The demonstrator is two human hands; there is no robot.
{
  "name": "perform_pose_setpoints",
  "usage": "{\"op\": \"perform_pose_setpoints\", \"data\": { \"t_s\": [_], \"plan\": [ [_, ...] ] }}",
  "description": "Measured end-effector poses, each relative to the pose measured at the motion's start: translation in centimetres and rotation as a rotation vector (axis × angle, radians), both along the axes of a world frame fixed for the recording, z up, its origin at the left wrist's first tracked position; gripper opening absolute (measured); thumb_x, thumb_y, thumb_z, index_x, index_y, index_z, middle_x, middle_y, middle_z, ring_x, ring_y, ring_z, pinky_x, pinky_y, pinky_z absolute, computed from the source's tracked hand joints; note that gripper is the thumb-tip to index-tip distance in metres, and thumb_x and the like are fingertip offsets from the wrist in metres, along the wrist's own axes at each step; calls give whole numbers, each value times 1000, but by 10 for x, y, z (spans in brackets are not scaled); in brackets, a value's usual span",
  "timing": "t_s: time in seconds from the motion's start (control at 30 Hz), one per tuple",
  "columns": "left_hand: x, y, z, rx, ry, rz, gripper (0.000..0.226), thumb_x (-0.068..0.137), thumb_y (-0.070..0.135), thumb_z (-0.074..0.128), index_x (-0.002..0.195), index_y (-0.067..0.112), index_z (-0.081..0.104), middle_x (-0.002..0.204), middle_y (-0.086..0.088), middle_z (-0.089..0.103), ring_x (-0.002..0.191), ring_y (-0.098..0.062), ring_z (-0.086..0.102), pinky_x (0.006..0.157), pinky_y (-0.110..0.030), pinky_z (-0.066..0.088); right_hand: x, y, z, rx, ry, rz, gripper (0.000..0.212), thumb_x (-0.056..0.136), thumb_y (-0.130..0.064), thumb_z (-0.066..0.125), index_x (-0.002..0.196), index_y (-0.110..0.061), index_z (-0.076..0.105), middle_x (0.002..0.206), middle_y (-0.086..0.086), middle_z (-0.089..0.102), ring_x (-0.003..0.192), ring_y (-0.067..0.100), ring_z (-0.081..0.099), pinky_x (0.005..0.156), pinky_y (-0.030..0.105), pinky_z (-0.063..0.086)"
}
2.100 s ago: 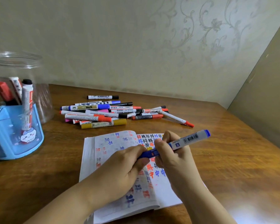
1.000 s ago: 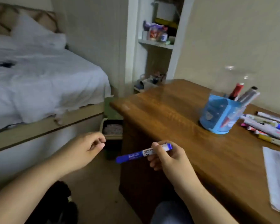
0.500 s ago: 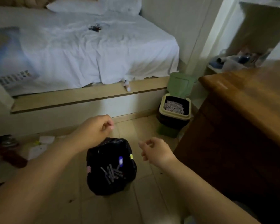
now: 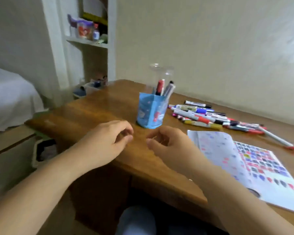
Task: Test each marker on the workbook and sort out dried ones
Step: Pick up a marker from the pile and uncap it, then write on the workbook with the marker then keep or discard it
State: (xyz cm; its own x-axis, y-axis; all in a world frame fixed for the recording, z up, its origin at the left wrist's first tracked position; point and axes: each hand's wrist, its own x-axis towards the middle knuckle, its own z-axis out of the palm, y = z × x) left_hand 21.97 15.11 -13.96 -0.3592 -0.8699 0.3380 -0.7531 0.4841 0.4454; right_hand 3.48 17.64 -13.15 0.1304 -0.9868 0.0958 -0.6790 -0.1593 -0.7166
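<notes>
Both hands hover over the wooden surface (image 4: 95, 114), holding nothing: left hand (image 4: 107, 141) and right hand (image 4: 170, 146), fingers loosely curled, just in front of the blue pen holder (image 4: 149, 112). Marker pile (image 4: 210, 116) lies right of holder; open workbook (image 4: 244, 160) right-front.

The whole view was smeared by motion blur, so the print on the loose markers (image 4: 209, 116) at the desk's (image 4: 92, 114) back edge could not be read. The workbook (image 4: 244, 163) ran off the right edge of the picture, its coloured test marks too soft to tell apart. The markers standing in the blue pen holder (image 4: 150, 112) were hidden below its rim. The small objects on the shelf (image 4: 87, 41) were too blurred to identify. The bin (image 4: 44, 150) below the desk's left corner was partly hidden.
</notes>
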Motion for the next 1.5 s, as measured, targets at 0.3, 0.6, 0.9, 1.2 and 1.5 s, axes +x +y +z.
{"op": "perform_pose_setpoints", "data": {
  "t_s": [0.3, 0.6, 0.9, 1.2, 1.5],
  "plan": [
    [-209, -62, 22, -38, -22, -361, 11, 93, 33, 50, 102, 31, 55, 88, 18, 52, 80, 2, 51, 68, -16, 42, -227, 6, 27, -91, 185, -426, 3, 88, -28, 61, 87, -31, 62, 64, -14, 57, 45, -4, 49, 42, 11, 36],
    [-260, -149, -5, -197, -438, -186, 26, 95, 20, 46, 121, 24, 47, 129, 5, 48, 119, -16, 41, 98, -35, 38, -287, -17, 4, -15, 151, -504, 4, 91, -28, 60, 94, -27, 62, 80, -13, 63, 70, 15, 65, 47, 15, 47],
    [-254, -163, -21, -121, -521, -169, 40, 94, 17, 51, 133, 23, 43, 127, 1, 46, 120, -18, 42, 99, -36, 38, -282, -19, -11, -31, 96, -492, 5, 92, -28, 58, 95, -28, 61, 83, -11, 62, 67, 0, 55, 53, 13, 39],
    [-266, -101, 9, -47, -278, -504, 34, 97, 31, 42, 131, 30, 47, 127, 6, 52, 111, -12, 50, 91, -31, 45, -262, -5, 5, -197, 385, -409, 36, 95, -32, 52, 130, -26, 51, 127, -7, 52, 109, 9, 52, 95, 27, 45],
    [-298, -54, 20, -60, -335, -675, 18, 98, 27, 44, 96, 13, 56, 88, 3, 52, 81, -12, 51, 70, -26, 41, -248, 17, 14, -183, 839, -137, 23, 101, -31, 40, 114, -16, 51, 108, -1, 60, 85, 14, 53, 69, 26, 44]
  ]
}}
